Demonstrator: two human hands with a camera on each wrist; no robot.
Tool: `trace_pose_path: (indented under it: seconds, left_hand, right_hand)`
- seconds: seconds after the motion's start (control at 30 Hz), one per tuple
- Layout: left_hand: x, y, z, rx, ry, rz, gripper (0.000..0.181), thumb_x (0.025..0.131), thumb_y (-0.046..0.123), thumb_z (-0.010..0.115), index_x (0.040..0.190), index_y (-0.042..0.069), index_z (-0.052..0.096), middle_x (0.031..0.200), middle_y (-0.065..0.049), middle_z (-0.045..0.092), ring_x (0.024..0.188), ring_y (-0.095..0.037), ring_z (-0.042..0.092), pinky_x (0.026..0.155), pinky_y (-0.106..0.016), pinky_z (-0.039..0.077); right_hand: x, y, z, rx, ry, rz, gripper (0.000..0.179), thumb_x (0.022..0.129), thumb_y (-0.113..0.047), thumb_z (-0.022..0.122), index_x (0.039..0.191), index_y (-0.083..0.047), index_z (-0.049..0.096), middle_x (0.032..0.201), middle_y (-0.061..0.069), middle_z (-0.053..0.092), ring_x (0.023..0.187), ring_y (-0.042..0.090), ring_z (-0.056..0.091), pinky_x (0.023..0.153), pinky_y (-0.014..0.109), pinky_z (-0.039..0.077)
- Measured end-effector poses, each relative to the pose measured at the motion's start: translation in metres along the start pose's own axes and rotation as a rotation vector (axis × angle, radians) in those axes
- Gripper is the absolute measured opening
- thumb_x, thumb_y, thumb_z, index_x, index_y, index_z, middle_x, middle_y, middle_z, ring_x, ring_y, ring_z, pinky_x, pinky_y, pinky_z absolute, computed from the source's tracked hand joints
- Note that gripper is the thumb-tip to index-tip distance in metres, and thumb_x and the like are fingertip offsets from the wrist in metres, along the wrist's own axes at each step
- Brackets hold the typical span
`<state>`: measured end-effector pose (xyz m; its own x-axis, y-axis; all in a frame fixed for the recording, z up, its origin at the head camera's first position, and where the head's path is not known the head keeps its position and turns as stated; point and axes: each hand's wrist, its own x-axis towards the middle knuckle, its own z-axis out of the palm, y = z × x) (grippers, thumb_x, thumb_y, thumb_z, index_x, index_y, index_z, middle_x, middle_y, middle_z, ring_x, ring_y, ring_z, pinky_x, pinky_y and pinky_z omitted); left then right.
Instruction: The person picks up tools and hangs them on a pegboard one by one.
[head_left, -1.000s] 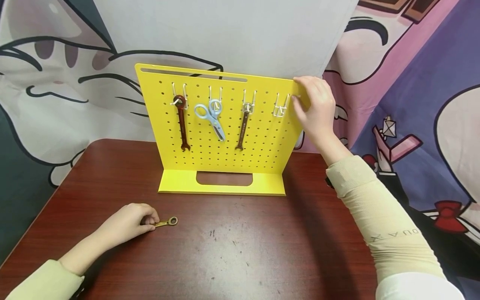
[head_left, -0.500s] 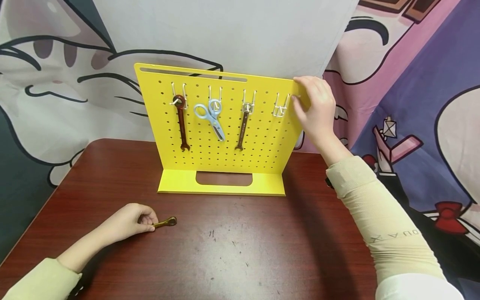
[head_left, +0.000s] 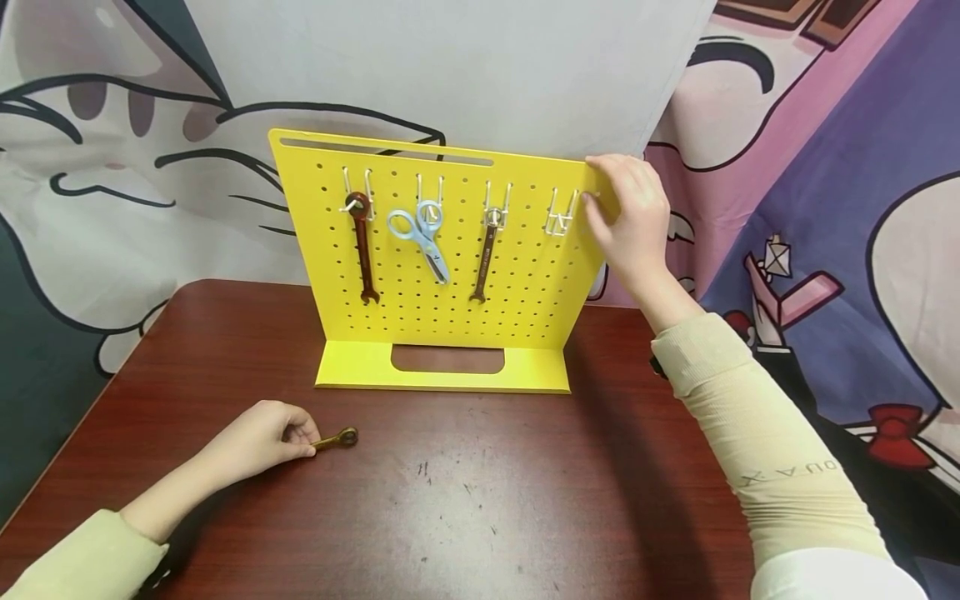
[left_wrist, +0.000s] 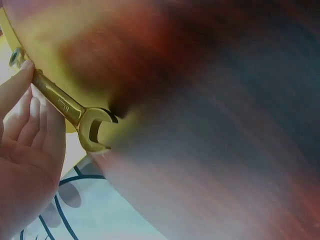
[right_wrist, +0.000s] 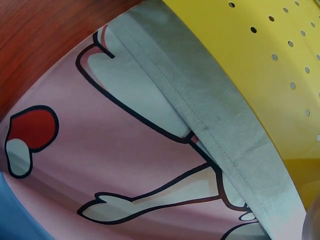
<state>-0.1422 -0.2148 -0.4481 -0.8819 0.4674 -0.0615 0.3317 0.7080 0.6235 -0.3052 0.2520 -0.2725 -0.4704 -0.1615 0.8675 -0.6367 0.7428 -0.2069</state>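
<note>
My left hand (head_left: 262, 437) is low at the left, over the table, pinching a brass-coloured combination wrench (head_left: 341, 438) between thumb and fingers. Its ring end points right in the head view. In the left wrist view the thumb presses the wrench (left_wrist: 60, 100) near the ring, and the open-ended jaw sticks out past the fingers. My right hand (head_left: 633, 221) grips the upper right edge of a yellow pegboard (head_left: 536, 292), thumb in front and the other fingers partly hidden behind. On the board's hooks hang a dark reddish wrench (head_left: 363, 250), light-blue scissors (head_left: 426, 237) and a dark wrench (head_left: 487, 254).
A white double hook (head_left: 559, 218) at the board's right side carries nothing. The board's yellow base (head_left: 356, 362), with a cut-out, rests on the brown table (head_left: 450, 500). Cartoon-printed cloth (head_left: 202, 217) stands behind and at the right.
The wrench in my left hand has rolled, its ring turning from face-up to edge-on and then partly back. That hand has shifted very slightly up. My right hand stays on the pegboard.
</note>
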Motion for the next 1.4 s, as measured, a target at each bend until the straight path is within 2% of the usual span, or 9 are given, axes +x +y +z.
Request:
trace_pose_path:
  seconds: [0.27,0.43,0.6,0.77,0.9,1.13,1.4]
  left_hand:
    - [0.018,0.017,0.002,-0.025,0.094,0.033,0.010,0.085,0.005,0.087,0.086,0.013,0.080,0.078,0.012,0.072,0.070,0.004,0.059,0.065,-0.019,0.054]
    - [0.037,0.032,0.008,-0.049,0.130,0.047,0.008,0.086,0.005,0.085,0.088,0.012,0.081,0.078,0.009,0.073,0.071,0.002,0.061,0.066,-0.020,0.056]
    - [0.060,0.047,0.014,-0.129,0.179,0.072,0.007,0.087,0.005,0.085,0.091,0.009,0.081,0.083,0.003,0.077,0.073,-0.003,0.065,0.067,-0.020,0.058]
    - [0.085,0.069,0.013,-0.165,0.226,0.095,0.007,0.088,0.004,0.085,0.093,0.008,0.082,0.085,-0.002,0.079,0.075,-0.008,0.068,0.069,-0.021,0.059]
    - [0.106,0.092,0.009,-0.184,0.238,0.133,0.007,0.090,0.006,0.084,0.096,0.007,0.082,0.089,-0.005,0.080,0.078,-0.012,0.071,0.071,-0.021,0.059]
    - [0.135,0.130,0.004,-0.239,0.278,0.209,0.010,0.089,0.007,0.085,0.098,0.003,0.081,0.094,-0.011,0.081,0.081,-0.020,0.074,0.075,-0.023,0.062]
    - [0.162,0.162,0.003,-0.344,0.330,0.204,0.013,0.090,0.009,0.085,0.100,0.003,0.081,0.097,-0.013,0.082,0.085,-0.023,0.076,0.078,-0.029,0.064]
  right_hand:
    - [0.000,0.000,0.000,-0.002,-0.001,-0.004,0.032,0.094,-0.001,0.072,0.126,-0.002,0.073,0.123,0.018,0.075,0.122,0.037,0.065,0.118,0.042,0.045]
    - [-0.001,0.000,0.001,-0.003,-0.001,0.003,0.032,0.095,-0.001,0.072,0.126,-0.002,0.073,0.124,0.018,0.075,0.122,0.037,0.065,0.118,0.042,0.045]
    - [-0.002,0.000,0.002,-0.002,-0.011,0.008,0.032,0.095,-0.001,0.072,0.127,-0.003,0.073,0.124,0.018,0.075,0.122,0.037,0.065,0.118,0.042,0.045]
    - [-0.001,-0.001,0.002,-0.001,-0.009,0.003,0.032,0.095,-0.001,0.072,0.127,-0.003,0.073,0.124,0.017,0.075,0.122,0.037,0.065,0.118,0.042,0.045]
    - [0.000,0.000,0.001,-0.004,-0.001,0.003,0.032,0.094,0.000,0.072,0.126,-0.002,0.073,0.124,0.018,0.075,0.122,0.037,0.065,0.118,0.042,0.045]
    - [0.001,0.000,0.001,0.002,0.006,-0.001,0.032,0.094,-0.001,0.072,0.126,-0.002,0.073,0.124,0.018,0.075,0.122,0.037,0.065,0.119,0.041,0.045]
    - [0.000,-0.001,0.000,-0.001,0.002,-0.001,0.032,0.094,-0.001,0.072,0.126,-0.002,0.073,0.123,0.018,0.075,0.123,0.037,0.065,0.119,0.041,0.045]
